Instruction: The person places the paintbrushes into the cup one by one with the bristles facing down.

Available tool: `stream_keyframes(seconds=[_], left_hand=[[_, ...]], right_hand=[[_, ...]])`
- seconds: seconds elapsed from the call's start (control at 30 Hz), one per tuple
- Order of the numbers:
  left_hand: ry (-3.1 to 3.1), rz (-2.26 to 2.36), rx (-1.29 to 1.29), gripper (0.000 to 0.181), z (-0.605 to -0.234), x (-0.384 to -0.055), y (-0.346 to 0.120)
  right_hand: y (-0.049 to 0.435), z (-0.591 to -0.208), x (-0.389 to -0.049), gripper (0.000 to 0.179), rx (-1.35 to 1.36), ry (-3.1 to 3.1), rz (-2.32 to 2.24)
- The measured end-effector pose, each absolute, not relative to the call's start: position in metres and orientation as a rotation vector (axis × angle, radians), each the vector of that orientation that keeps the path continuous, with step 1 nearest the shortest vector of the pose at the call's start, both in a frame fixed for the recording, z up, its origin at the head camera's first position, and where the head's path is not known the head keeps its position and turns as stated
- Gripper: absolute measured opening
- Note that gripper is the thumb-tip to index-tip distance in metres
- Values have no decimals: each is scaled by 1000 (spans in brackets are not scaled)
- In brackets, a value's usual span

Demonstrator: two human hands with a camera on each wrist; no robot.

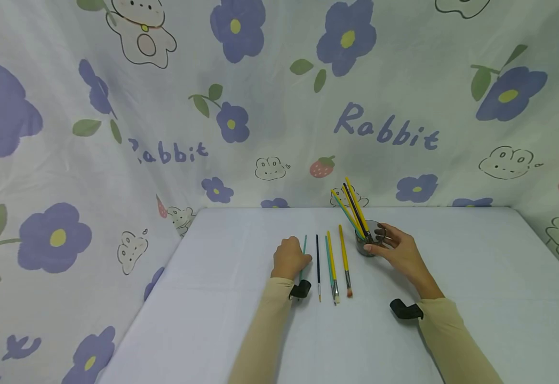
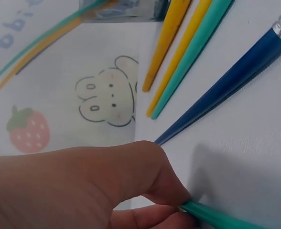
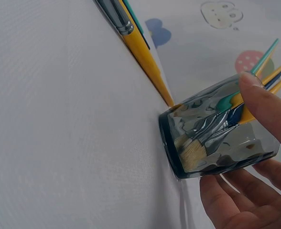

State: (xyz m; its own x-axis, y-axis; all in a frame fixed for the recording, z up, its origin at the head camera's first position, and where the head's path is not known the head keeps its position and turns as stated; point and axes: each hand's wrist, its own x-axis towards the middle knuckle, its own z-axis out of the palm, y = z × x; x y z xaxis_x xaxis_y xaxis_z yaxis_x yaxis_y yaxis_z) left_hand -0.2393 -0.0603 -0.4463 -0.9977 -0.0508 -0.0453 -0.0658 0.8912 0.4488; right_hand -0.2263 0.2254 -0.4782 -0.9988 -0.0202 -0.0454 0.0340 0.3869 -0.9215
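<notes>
My left hand (image 1: 289, 260) pinches a green paintbrush (image 2: 221, 217) between thumb and fingers, low over the table at the left end of a row of brushes. Most of that brush is hidden by the hand. My right hand (image 1: 401, 253) holds a grey-tinted glass (image 3: 255, 138) from its right side, thumb near the rim and fingers curled around it. Several paintbrushes (image 1: 354, 205) lean in the glass, bristles down, handles tipped to the left. Between the hands lie a dark blue paintbrush (image 1: 317, 261), a green one (image 1: 328, 256) beside a yellow one (image 1: 331, 256), and another yellow paintbrush (image 1: 343, 250).
A white cloth covers the table (image 1: 202, 320). Behind it and along the left hangs a curtain (image 1: 279, 106) printed with blue flowers, rabbits and strawberries, meeting the table's back edge just behind the glass. Black wrist cameras (image 1: 404, 309) sit on both beige sleeves.
</notes>
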Motion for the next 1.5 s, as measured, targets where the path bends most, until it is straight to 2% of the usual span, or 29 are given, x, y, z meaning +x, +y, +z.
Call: stream_keyframes(seconds=[0.33, 0.43, 0.73, 1.03, 1.5], left_hand=[[3026, 642, -129, 32, -444, -239, -60], [3014, 700, -124, 28, -445, -240, -63], [2863, 996, -105, 16, -446, -246, -90], [2621, 1423, -49, 18, -437, -255, -111], [2191, 2054, -37, 20, -429, -257, -113]], right_hand=[[226, -477, -226, 106, 13, 2581, -1706], [227, -477, -226, 105, 14, 2583, -1706], [226, -477, -226, 105, 18, 2586, -1696], [227, -476, -225, 104, 21, 2581, -1711], [225, -477, -225, 103, 28, 2558, -1733]])
